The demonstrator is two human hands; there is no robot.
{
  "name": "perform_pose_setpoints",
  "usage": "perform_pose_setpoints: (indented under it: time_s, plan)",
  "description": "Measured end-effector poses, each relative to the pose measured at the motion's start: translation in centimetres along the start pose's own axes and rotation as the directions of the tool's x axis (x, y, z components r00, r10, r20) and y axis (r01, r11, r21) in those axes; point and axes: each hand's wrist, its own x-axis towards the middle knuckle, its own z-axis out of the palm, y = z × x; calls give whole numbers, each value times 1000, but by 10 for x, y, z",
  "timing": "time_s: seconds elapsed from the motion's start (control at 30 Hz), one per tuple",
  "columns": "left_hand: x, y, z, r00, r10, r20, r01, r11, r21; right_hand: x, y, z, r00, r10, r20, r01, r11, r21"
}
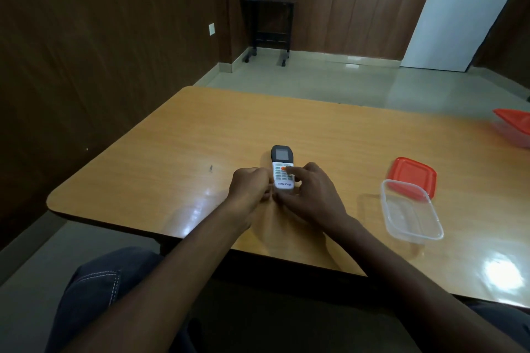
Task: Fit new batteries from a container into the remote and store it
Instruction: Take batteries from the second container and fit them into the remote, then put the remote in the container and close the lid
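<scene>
Here, my left hand (250, 186) curls closed against the left edge of the remote (282, 167) lying face up on the worktop (177, 137), while my right hand (312, 194), fingers loosely spread, presses a fingertip on its orange button. A careless lift could let the remote slide away. Further right, the clear container (411, 210) looks empty; its red lid (413, 173) lies behind it.
</scene>
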Motion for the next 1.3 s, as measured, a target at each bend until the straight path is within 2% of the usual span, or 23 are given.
perform_pose_setpoints:
  time_s: [0.2,0.37,0.57,0.8,1.1,1.23,1.3]
  plan:
    - [-5,0,13,986,45,158,-36,998,-54,-7,2,-10,995,51,-85,-59,993,-100]
    - [-7,9,50,943,66,328,-40,996,-86,4,29,-39,988,128,-90,-150,939,-309]
    - [23,17,103,930,54,363,-39,998,-48,27,72,-74,987,154,-44,-154,831,-534]
    - [55,26,161,905,57,422,-37,998,-56,52,111,-94,971,220,-94,-237,834,-498]
    - [75,32,194,913,55,405,-58,998,-4,64,130,-100,956,258,-140,-293,864,-409]
    - [73,31,193,923,60,379,-74,997,22,60,133,-106,940,313,-136,-337,911,-239]
    - [67,29,189,943,82,322,-109,992,67,55,132,-116,913,360,-191,-389,911,-140]
